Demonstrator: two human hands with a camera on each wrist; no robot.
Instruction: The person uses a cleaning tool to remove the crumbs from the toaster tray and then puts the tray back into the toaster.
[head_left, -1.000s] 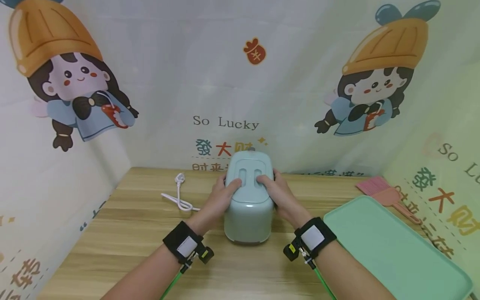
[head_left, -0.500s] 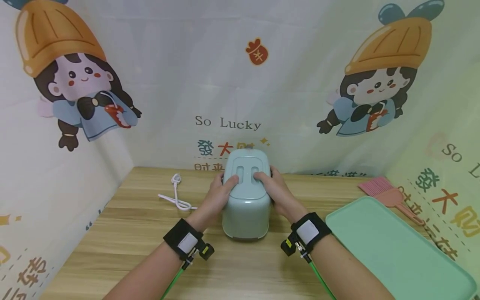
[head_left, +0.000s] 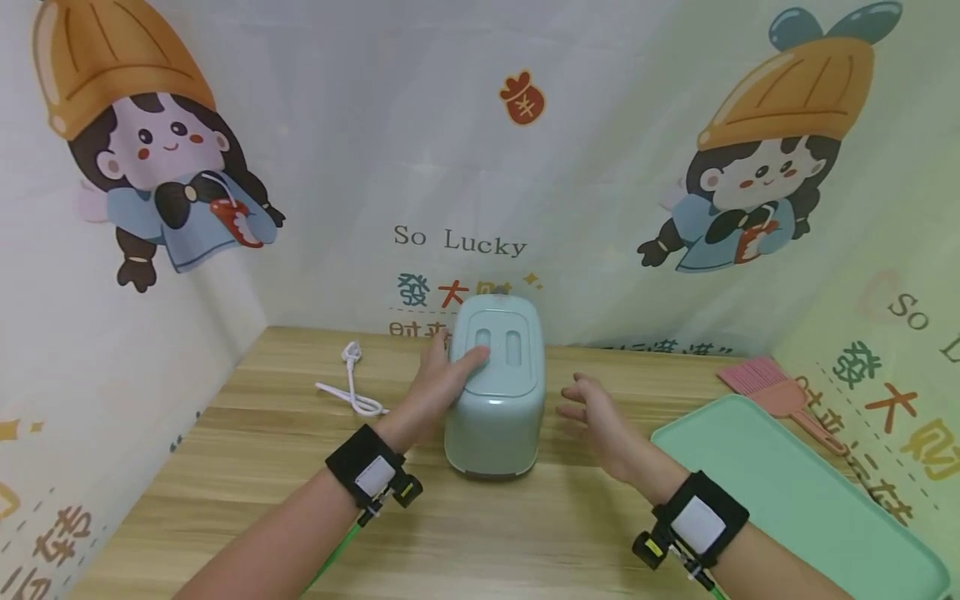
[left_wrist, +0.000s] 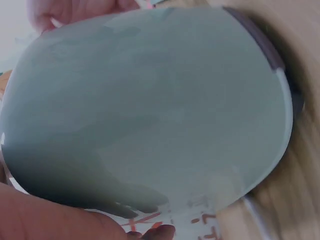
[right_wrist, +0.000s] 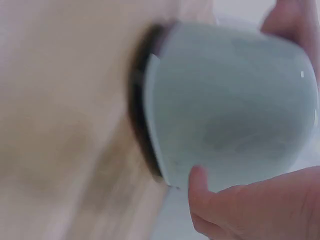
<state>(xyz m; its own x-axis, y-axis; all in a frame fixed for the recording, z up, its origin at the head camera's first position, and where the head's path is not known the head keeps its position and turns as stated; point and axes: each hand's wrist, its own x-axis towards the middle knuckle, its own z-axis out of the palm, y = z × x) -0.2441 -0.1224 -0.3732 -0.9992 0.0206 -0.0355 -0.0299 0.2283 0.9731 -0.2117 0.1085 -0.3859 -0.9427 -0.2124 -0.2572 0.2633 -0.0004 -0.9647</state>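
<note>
A pale blue-green toaster (head_left: pixel 495 433) stands end-on near the middle of the wooden table in the head view, with two slot-shaped recesses in its top. My left hand (head_left: pixel 431 387) holds its left side, thumb over the top beside the left recess and the other fingers along the side, partly hidden. To the right, my right hand (head_left: pixel 603 429) is apart from the toaster, its fingers loosely extended toward it. The left wrist view is mostly filled by the toaster's glossy end (left_wrist: pixel 165 110). In the right wrist view, my right hand (right_wrist: pixel 250 207) overlaps the toaster's lower edge.
A white power cord (head_left: pixel 358 400) with a plug lies left of the toaster. On the right are a mint-green tray (head_left: pixel 787 492) and a pink brush (head_left: pixel 780 392) beyond its edge. A printed cloth (head_left: pixel 337 167) hangs behind and along the sides of the table (head_left: pixel 247 467).
My right hand has let go of the toaster and moved right, toward the tray. My left hand stays on the toaster, which stands about where it was.
</note>
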